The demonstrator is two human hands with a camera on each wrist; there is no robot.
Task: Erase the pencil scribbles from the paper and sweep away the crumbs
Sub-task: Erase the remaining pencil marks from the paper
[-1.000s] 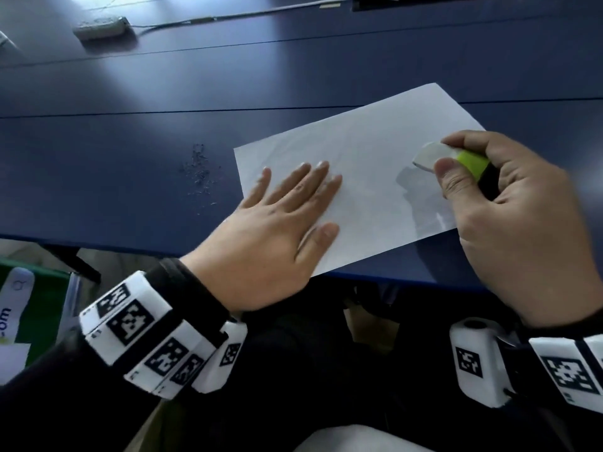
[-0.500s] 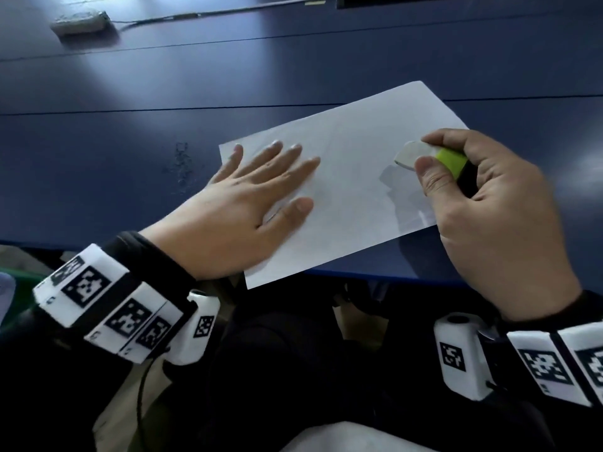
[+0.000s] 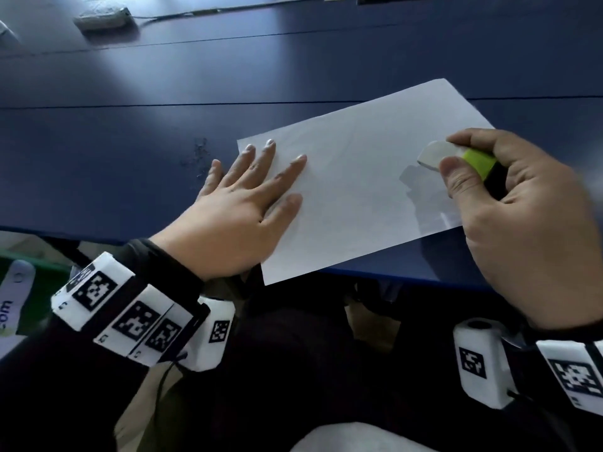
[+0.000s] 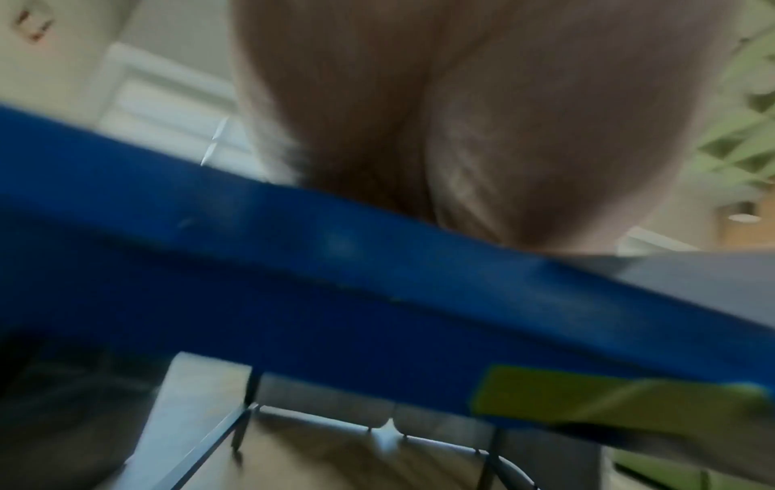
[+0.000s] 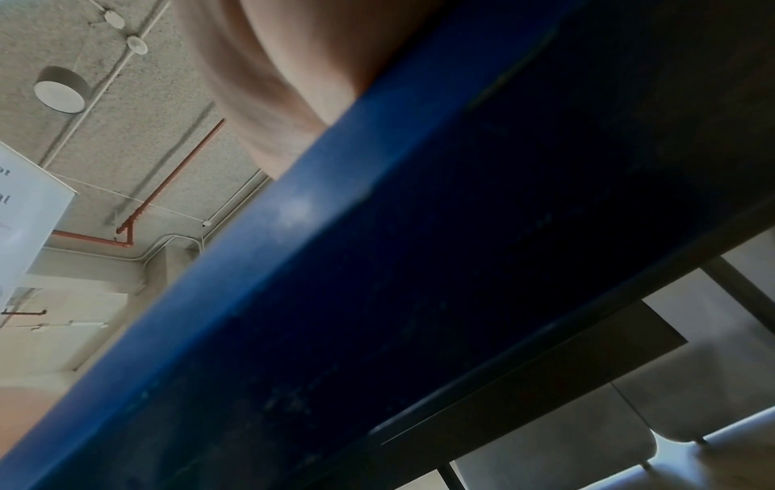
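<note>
The left hand (image 3: 235,220) lies flat, palm down, its fingers (image 3: 261,164) straight and spread. The fingers and thumb rest on the near left part of the paper (image 3: 359,177), while the little finger lies off the sheet on the table (image 3: 98,164). The paper lies skewed on the blue tabletop, its near left corner hanging just past the table's front edge, below the left thumb. No scribbles can be made out on the sheet; it reads as plain white.

A small scatter of dark crumbs (image 3: 199,154) sits on the table just beyond the tip of the little finger, off the paper's left edge.

The right hand (image 3: 522,230) is curled round an eraser (image 3: 452,157), thumb on its near side and forefinger over the top. The eraser's white end sticks out past the fingertips to the left, over the right part of the paper, with a shadow under it; whether it touches the sheet cannot be told. A green sleeve wraps the eraser where the fingers pinch it.

No container shows in any view. Far beyond the fingers, at the table's back, lies a grey power strip (image 3: 101,17) with its cable.

Both wrist views show only a blurred palm above the blue table edge (image 4: 377,281).
</note>
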